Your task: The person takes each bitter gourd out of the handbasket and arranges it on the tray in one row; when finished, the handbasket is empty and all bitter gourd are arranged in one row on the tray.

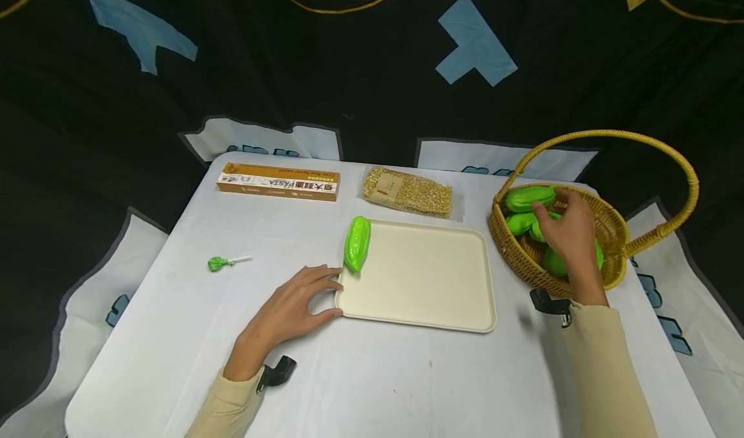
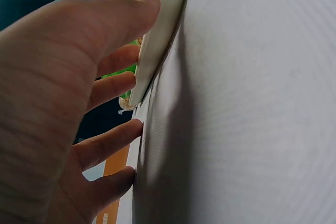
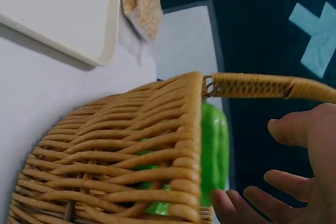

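One cream rectangular tray [image 1: 427, 276] with one oblong green vegetable [image 1: 357, 244] is touched by the left hand [image 1: 290, 305], fingers spread; the right hand's [image 1: 572, 231] are parted over one tan wicker basket [image 1: 507, 247].

A white table [image 1: 372, 380] bears tray [image 1: 430, 283], basket [image 1: 511, 254], pasta box [image 1: 278, 181], lollipop [image 1: 216, 263] and, seemingly, bagged grain [image 1: 415, 193].
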Tool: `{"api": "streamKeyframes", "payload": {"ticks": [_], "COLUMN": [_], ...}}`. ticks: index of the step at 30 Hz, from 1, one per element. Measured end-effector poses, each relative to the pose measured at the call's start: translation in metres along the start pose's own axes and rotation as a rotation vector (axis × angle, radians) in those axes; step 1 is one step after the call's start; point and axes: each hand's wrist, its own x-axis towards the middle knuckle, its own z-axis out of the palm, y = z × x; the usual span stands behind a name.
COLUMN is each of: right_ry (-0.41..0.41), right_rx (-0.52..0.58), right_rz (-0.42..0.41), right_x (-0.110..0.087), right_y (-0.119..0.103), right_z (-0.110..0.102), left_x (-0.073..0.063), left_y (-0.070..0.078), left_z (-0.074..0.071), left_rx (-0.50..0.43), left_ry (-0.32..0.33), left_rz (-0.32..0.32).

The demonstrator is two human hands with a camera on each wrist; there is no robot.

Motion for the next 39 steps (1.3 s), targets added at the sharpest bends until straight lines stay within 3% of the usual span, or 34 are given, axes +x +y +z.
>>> {"api": "streamKeyframes", "payload": {"ticks": [18, 29, 39], "right_ry": [-0.104, -0.052, -0.066], "right_rx": [-0.074, -0.01, -0.002], "right_rz": [0.168, 0.148, 0.23], "right_x": [0.042, 0.046, 0.047], "right_y": [0.005, 0.009, 0.009], "right_z": [0.014, 0.019, 0.021], "left_x": [0.0, 0.001, 0.0], "left_y": [0.0, 0.001, 0.001], "left_z": [0.0, -0.003, -0.001], "left_rx": [-0.012, -0.006, -0.026], "left_ry": [-0.043, -0.042, -0.028], "left_rz": [-0.04, -0.047, -0.03]}}
